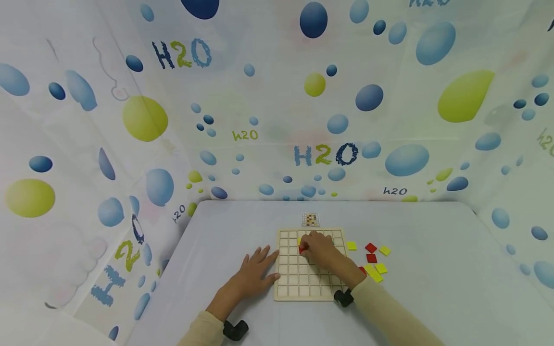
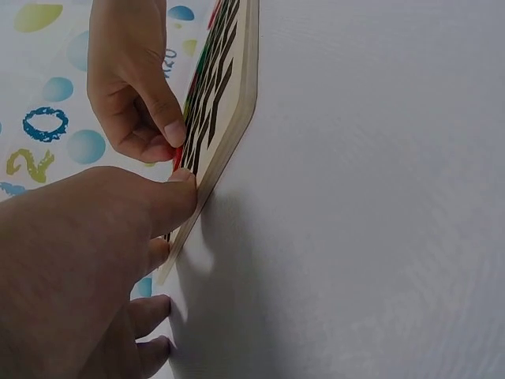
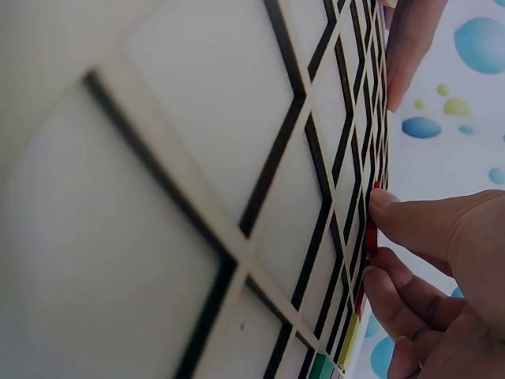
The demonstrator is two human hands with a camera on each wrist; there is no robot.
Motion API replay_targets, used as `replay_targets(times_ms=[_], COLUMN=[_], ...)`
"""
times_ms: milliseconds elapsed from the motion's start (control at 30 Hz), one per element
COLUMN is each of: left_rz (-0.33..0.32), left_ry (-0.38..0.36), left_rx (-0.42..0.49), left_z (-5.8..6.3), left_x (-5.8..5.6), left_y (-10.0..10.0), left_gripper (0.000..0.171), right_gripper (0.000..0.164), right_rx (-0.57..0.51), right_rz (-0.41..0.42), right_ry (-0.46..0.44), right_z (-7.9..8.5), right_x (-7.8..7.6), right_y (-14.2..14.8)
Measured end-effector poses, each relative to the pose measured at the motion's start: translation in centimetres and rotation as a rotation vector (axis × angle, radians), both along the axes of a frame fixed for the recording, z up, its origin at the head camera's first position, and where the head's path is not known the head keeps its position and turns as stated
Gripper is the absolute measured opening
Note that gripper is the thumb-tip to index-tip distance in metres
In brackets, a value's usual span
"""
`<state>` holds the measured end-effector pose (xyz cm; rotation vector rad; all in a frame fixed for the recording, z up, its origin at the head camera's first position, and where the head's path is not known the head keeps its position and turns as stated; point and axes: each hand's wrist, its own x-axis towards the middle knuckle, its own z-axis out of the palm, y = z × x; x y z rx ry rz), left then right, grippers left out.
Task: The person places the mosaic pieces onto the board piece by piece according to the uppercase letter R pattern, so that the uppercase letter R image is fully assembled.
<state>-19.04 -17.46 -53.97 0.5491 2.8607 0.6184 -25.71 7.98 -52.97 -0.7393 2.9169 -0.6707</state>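
A pale wooden grid board [image 1: 298, 291] lies on the table. My right hand [image 1: 320, 249] is over its upper middle and pinches a small red square tile [image 3: 372, 230] between thumb and fingers, at the grid's surface. In the right wrist view, a yellow tile [image 3: 348, 341] and a green tile [image 3: 319, 368] sit in nearby cells. My left hand [image 1: 253, 275] rests at the board's left edge with fingers spread, its thumb and fingertips touching the rim. Part of the grid is hidden under my right hand.
Loose yellow tiles [image 1: 384, 250] and red tiles [image 1: 371, 258] are scattered right of the board, some beside my right forearm. Behind the board lies a small card with a coloured grid pattern [image 1: 310, 219]. A curtain printed with blue and green spots [image 1: 407, 160] surrounds the table.
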Motion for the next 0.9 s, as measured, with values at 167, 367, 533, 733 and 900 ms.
replay_targets(times_ms=[167, 367, 533, 733, 900], left_rz=[-0.001, -0.005, -0.001, -0.012, -0.01], left_ry=[0.011, 0.008, 0.009, 0.03, 0.022], left_rx=[-0.002, 0.001, -0.004, -0.015, -0.019], left_z=[0.1, -0.1, -0.3, -0.2, 0.1], left_x=[0.0, 0.0, -0.1, -0.2, 0.0], left_y=[0.0, -0.1, 0.0, 0.2, 0.2], left_gripper=[0.068, 0.068, 0.068, 0.069, 0.068], right_gripper=[0.01, 0.008, 0.009, 0.013, 0.027], right_rx=[-0.047, -0.056, -0.059, -0.17, -0.184], right_rz=[0.026, 0.021, 0.015, -0.037, -0.132], right_ry=[0.01, 0.0, -0.002, -0.112, -0.147], right_z=[-0.1, 0.2, 0.4, 1.9, 2.4], right_x=[-0.1, 0.1, 0.4, 0.3, -0.3], right_y=[0.0, 0.0, 0.7, 4.4, 8.6])
